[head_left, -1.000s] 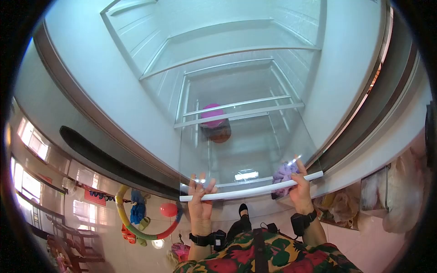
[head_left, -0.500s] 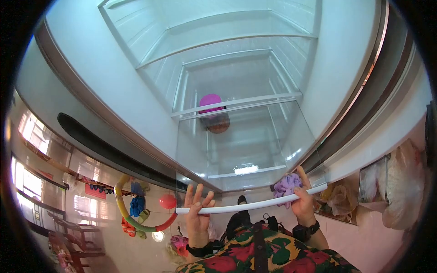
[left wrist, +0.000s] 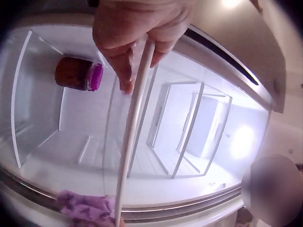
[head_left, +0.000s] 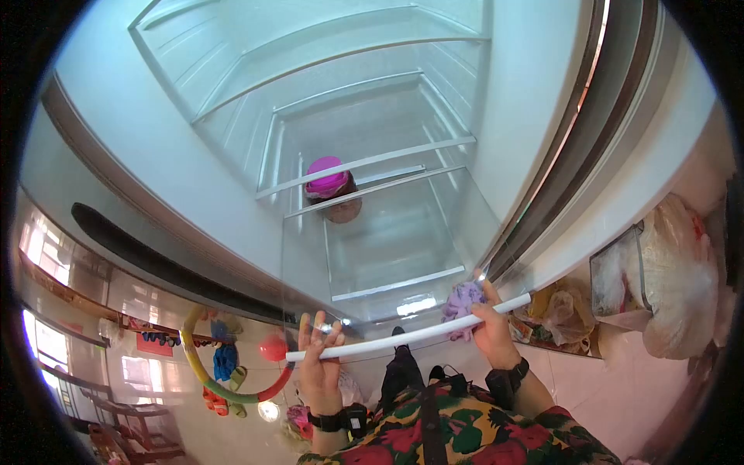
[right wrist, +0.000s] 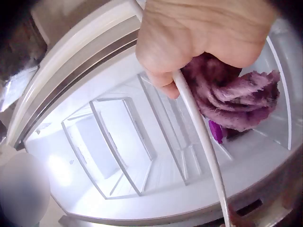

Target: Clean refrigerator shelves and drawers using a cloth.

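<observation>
A clear glass fridge shelf (head_left: 407, 339) with a white front strip lies across both hands, drawn out toward the person. My left hand (head_left: 319, 376) grips its left end, thumb over the strip and fingers under the glass. At the other end my right hand (head_left: 496, 339) grips the strip the same way. Bunched under the glass in that right hand is a purple cloth (head_left: 463, 302), seen closer in the right wrist view. A jar (left wrist: 73, 73) of brown contents with a magenta lid (head_left: 327, 178) stands deeper in the fridge, seen through glass.
The open fridge has another glass shelf (head_left: 341, 66) higher up and side walls close to the shelf's ends. A fridge door (head_left: 139, 287) with a dark handle is at left. A coloured hoop (head_left: 194, 368) and red balloon (head_left: 273, 348) are beyond it; bagged items (head_left: 674, 287) stand at right.
Both hands have drawn the glass shelf outward toward the person, its rear edge moving forward from the shelf behind. The head view has shifted, so the fridge appears farther left.
</observation>
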The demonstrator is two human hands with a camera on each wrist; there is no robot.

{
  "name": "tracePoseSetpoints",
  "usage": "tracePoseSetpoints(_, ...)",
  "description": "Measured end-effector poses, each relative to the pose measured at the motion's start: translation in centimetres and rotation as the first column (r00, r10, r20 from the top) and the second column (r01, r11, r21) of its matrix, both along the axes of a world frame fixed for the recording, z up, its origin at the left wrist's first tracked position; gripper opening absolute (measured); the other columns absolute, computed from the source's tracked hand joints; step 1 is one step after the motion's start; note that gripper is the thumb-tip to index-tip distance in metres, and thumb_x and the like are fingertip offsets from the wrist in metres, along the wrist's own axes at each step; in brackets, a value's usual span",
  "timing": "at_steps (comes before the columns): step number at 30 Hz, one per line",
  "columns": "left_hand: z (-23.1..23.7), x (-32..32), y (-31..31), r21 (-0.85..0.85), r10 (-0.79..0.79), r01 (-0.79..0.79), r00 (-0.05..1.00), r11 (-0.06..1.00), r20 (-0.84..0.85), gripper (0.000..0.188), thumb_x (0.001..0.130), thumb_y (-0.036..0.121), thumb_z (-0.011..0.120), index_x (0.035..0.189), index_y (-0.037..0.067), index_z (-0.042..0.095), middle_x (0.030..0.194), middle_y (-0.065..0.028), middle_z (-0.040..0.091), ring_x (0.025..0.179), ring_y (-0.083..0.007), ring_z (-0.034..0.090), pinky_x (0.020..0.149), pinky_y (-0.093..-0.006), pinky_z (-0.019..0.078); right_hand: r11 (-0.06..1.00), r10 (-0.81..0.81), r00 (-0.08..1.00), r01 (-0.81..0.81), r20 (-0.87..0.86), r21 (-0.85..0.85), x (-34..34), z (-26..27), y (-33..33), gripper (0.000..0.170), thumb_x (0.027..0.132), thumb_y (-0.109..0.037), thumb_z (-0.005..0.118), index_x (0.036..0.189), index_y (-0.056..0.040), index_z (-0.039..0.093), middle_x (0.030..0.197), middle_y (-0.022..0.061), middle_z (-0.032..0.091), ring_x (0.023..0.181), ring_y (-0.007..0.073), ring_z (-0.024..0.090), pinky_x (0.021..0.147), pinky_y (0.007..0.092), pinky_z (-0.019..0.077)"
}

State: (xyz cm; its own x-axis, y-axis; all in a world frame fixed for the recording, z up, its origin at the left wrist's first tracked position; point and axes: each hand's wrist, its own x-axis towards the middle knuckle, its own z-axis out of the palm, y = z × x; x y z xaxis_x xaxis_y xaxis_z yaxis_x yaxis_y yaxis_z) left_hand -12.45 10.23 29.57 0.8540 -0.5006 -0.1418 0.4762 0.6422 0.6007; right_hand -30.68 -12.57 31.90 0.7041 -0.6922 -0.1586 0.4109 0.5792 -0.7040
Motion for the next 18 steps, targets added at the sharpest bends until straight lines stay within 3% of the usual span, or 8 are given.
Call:
tracePoseSetpoints(1, -0.2, 0.6, -0.2, -0.003, -0.039, 0.039, 0.999, 0.999, 0.033, 0.061, 0.071, -0.001, 0.051, 0.128, 0.010, 0.031, 0.129, -0.0159, 0.035, 0.105, -0.0336, 0.048, 0.079, -0.0382, 0.0471, 1.000, 0.012, 1.000, -0.012, 0.000, 0.005, 0.6, -0.2, -0.3, 0.069, 0.069, -0.002, 0.047, 0.133, -0.0050, 0.020, 0.106, 0.0199, 0.051, 0.074, 0.0242, 0.058, 0.055, 0.0344, 0.0507)
tracePoseSetpoints(2, -0.3, 1.1, -0.5, -0.009, -0.031, 0.031, 0.999, 0.999, 0.007, 0.057, 0.073, -0.002, 0.049, 0.126, 0.009, 0.033, 0.128, -0.0171, 0.036, 0.106, -0.0350, 0.047, 0.080, -0.0385, 0.0481, 0.998, -0.064, 0.998, 0.064, 0.014, 0.007, 1.8, -0.4, -0.4, 0.069, 0.068, -0.002, 0.047, 0.132, -0.0046, 0.021, 0.106, 0.0190, 0.051, 0.082, 0.0242, 0.057, 0.067, 0.0351, 0.0501)
tracePoseSetpoints(5, -1.2, 2.8, -1.3, -0.033, -0.010, 0.009, 0.999, 0.999, -0.036, 0.058, 0.071, -0.004, 0.052, 0.124, 0.007, 0.033, 0.123, -0.0186, 0.040, 0.105, -0.0392, 0.047, 0.080, -0.0420, 0.0474, 1.000, 0.018, 1.000, -0.018, 0.021, 0.006, 2.9, -1.2, -1.4, 0.069, 0.068, -0.002, 0.047, 0.132, -0.0046, 0.023, 0.108, 0.0188, 0.050, 0.090, 0.0248, 0.055, 0.078, 0.0360, 0.0467)
tracePoseSetpoints(8, -2.4, 4.7, -2.5, -0.047, -0.019, 0.017, 0.998, 0.999, -0.054, 0.062, 0.070, -0.006, 0.049, 0.127, 0.008, 0.030, 0.124, -0.0190, 0.038, 0.106, -0.0398, 0.046, 0.084, -0.0441, 0.0456, 0.999, -0.012, 0.999, 0.010, 0.039, 0.046, 4.7, -3.3, -2.6, 0.068, 0.068, -0.001, 0.047, 0.131, -0.0048, 0.025, 0.109, 0.0186, 0.050, 0.095, 0.0249, 0.052, 0.085, 0.0366, 0.0424)
tracePoseSetpoints(11, -3.7, 6.4, -4.0, -0.043, -0.020, 0.017, 0.998, 0.999, -0.065, 0.066, 0.069, -0.008, 0.046, 0.129, 0.011, 0.026, 0.126, -0.0178, 0.036, 0.106, -0.0399, 0.046, 0.084, -0.0436, 0.0456, 0.999, -0.015, 1.000, 0.015, 0.015, 0.045, 6.4, -4.4, -4.3, 0.068, 0.068, -0.001, 0.047, 0.132, -0.0058, 0.025, 0.109, 0.0182, 0.050, 0.093, 0.0247, 0.053, 0.084, 0.0367, 0.0434)
tracePoseSetpoints(18, -6.1, 11.5, -7.9, -0.052, -0.043, 0.037, 0.992, 0.998, -0.118, 0.063, 0.071, -0.008, 0.045, 0.128, 0.015, 0.031, 0.125, -0.0129, 0.039, 0.104, -0.0362, 0.049, 0.079, -0.0435, 0.0489, 0.999, 0.008, 0.999, -0.010, 0.041, 0.047, 11.3, -5.9, -8.0, 0.065, 0.070, 0.003, 0.046, 0.131, -0.0079, 0.027, 0.104, 0.0158, 0.050, 0.093, 0.0232, 0.053, 0.084, 0.0376, 0.0440)
